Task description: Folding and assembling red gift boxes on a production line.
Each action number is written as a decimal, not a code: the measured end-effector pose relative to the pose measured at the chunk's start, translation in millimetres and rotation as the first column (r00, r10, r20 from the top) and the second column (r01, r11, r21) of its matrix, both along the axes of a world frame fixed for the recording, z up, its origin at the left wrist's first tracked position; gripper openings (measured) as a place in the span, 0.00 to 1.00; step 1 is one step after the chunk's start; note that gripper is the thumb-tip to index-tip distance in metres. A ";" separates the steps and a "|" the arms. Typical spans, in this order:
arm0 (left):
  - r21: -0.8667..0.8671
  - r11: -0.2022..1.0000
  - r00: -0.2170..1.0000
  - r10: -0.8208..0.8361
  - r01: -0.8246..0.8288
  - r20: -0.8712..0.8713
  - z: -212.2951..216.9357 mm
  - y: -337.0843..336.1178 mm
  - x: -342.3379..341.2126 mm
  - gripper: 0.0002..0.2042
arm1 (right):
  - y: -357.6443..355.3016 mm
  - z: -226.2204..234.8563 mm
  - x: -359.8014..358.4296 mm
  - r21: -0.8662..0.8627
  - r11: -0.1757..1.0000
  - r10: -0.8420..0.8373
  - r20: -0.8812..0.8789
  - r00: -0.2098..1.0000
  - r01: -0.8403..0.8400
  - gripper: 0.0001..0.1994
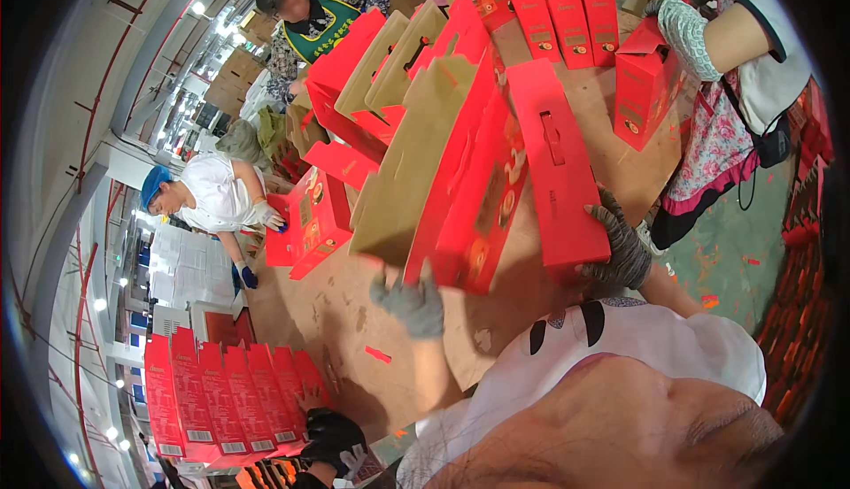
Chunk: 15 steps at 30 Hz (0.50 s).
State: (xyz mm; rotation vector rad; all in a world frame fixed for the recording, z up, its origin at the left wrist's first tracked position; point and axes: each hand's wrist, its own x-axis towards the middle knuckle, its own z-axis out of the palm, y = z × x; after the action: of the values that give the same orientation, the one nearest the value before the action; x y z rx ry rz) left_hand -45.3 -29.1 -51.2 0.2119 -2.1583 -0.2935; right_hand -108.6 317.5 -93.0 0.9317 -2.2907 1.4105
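Head view: the left hand (pixel 409 303), in a grey knit glove, grips the lower near edge of a red folding carton (pixel 474 197), fingers curled up onto the panel. The right hand (pixel 618 246), in a dark grey knit glove, is clamped on the lower right corner of the same carton, at the end of its long red side flap (pixel 560 170), which carries a slot cut-out. The carton is unfolded and partly erected. It stands tilted over the brown work table (pixel 354 312), held between both hands in front of the person's chest. Its plain brown inner face (pixel 412 153) is turned to the left; its printed red face is turned toward the camera.

Surrounding items:
- Behind the held carton, further red-and-brown cartons (pixel 381 73) stand open on the table.
- At the far end of the table, a row of closed red boxes (pixel 549 7) stands upright.
- At the lower left, a second row of finished red boxes (pixel 221 396) stands side by side. A hand of another person touches the right end of that row.
- At the left, a person in a white shirt and blue hair cover presses gloved hands on a red box (pixel 305 223) lying on the table.
- At the upper right, a person with a patterned sleeve guard holds a red box (pixel 645 86) at the table edge.
- A small red scrap (pixel 378 354) lies on the table near the left hand.
- The floor (pixel 735 259) at the right is green.
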 end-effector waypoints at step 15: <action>0.708 0.567 0.865 -0.013 0.420 -0.502 -18.9 -13.5 156.0 0.29 | -1.8 -9.1 -112.8 0.060 0.992 -0.107 -0.061 0.992 0.110 0.45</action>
State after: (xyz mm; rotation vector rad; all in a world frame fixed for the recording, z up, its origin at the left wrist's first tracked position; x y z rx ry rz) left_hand 110.8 -42.7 -70.1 0.3355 -1.4342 -1.3603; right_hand -221.4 315.7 -102.1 0.8408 -2.3176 1.2571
